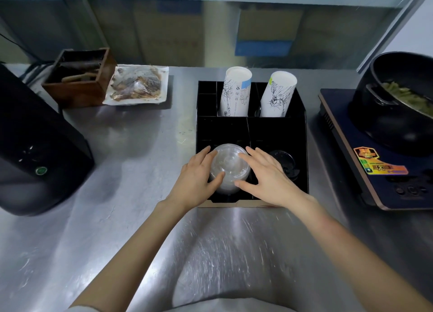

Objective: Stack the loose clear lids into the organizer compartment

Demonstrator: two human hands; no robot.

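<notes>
A stack of clear lids [229,164] sits in the front left compartment of the black organizer [278,129]. My left hand [199,175] cups the stack's left side, thumb on its front rim. My right hand [264,175] rests on the stack's right side, fingers spread over the top edge and thumb at the front. A stack of black lids [284,160] lies in the front right compartment, partly hidden by my right hand.
Two stacks of white printed paper cups [235,92] [277,96] lean in the organizer's rear compartments. A black pot on an induction cooker [356,161] stands at right. A black appliance [35,147], a wooden box [77,82] and a wrapped food tray [138,84] are at left.
</notes>
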